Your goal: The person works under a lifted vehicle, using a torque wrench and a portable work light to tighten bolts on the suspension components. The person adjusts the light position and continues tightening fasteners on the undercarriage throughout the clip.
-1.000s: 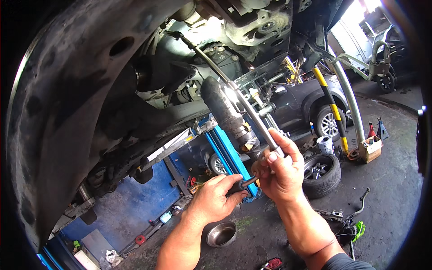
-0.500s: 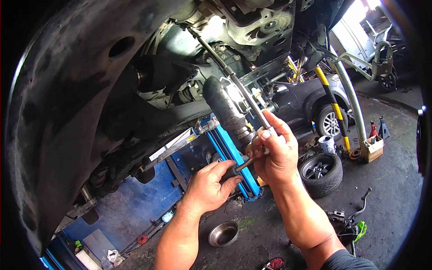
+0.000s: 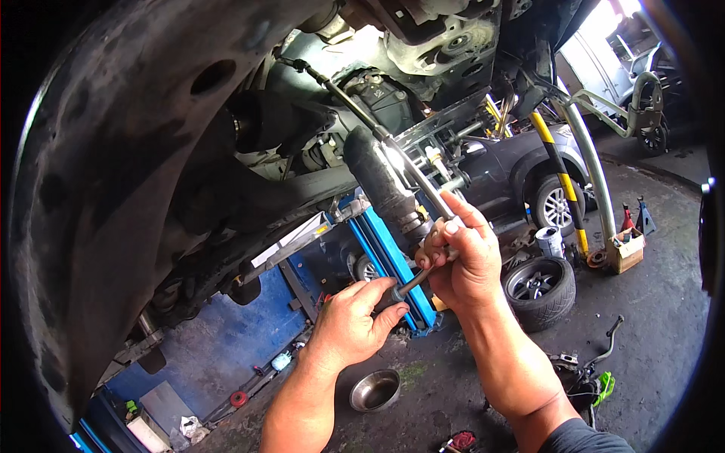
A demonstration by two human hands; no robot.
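Observation:
Under a raised vehicle, a long extension bar (image 3: 411, 167) runs up and leftward from my hands into the underbody. A jointed end piece (image 3: 302, 66) forms its far tip, close to a pale metal housing (image 3: 362, 49). My right hand (image 3: 470, 260) is closed round the bar's lower end, where the head of a ratchet lies mostly hidden in the fingers. My left hand (image 3: 351, 321) is wrapped round the dark grip of the ratchet handle (image 3: 413, 283), which angles up into my right hand. Whether the tip sits on a fastener is unclear.
A dark hose (image 3: 377, 174) hangs just left of the bar. Behind it stands a blue lift post (image 3: 384, 253). On the floor are a metal bowl (image 3: 375, 390), a wheel with tyre (image 3: 538, 293) and a cardboard box (image 3: 626, 251). A grey vehicle (image 3: 521, 170) is parked beyond.
The jointed far tip has shifted slightly down and to the left. Both hands keep their hold on the tool, with the left a little to the right of before.

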